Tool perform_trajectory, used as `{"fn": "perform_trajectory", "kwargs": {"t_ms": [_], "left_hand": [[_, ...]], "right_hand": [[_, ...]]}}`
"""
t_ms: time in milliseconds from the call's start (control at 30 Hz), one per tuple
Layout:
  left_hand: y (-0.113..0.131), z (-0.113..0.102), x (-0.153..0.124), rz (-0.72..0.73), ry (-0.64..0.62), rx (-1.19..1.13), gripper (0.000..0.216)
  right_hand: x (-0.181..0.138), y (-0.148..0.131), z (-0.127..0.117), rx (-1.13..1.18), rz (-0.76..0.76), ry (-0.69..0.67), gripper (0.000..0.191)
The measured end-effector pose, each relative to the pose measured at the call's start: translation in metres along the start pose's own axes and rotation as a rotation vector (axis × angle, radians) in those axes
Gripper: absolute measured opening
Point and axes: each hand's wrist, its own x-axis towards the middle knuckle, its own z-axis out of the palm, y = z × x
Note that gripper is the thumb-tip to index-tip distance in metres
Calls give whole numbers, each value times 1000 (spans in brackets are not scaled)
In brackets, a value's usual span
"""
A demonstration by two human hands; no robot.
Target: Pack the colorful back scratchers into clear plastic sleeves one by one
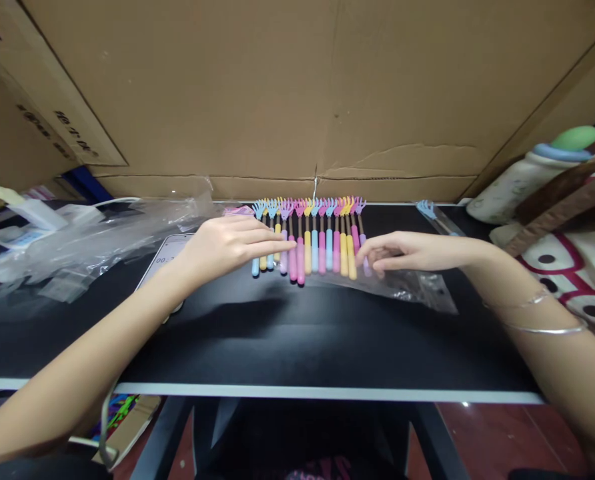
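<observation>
Several back scratchers (322, 240) with small claw-shaped heads lie side by side in a row on the black table, handles pointing towards me. Their handles are pink, yellow, blue and purple. My left hand (232, 241) reaches over the left part of the row, its fingers stretched out flat above or on the handles; which, I cannot make out. At the right end, my right hand (397, 252) has loosely bent fingers against a purple-handled back scratcher (363, 243), not gripping it. Under the handles lies a clear plastic bag (422, 290), partly covered by the row.
One more back scratcher (430, 212), blue and in clear wrapping, lies behind my right wrist. Crumpled clear bags (112, 230) and a phone (162, 260) are on the left. A cardboard wall (287, 93) closes the back; a bottle (512, 183) leans at the right.
</observation>
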Motion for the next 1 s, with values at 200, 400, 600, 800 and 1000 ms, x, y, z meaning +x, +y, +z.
{"fn": "perform_trajectory", "kwargs": {"t_ms": [200,400,600,800,1000], "left_hand": [[9,3,3,8,-56,6,40],[7,2,5,33,39,59,27],[14,2,7,59,139,138,18],[16,-1,6,-7,184,251,18],[22,0,6,13,232,177,20]], "right_hand": [[-3,12,-10,-218,62,320,33],[12,16,2,-645,11,616,25],[27,18,18,-1024,-33,762,26],[32,-6,45,-1023,-121,821,30],[37,-30,84,-491,-166,652,43]]}}
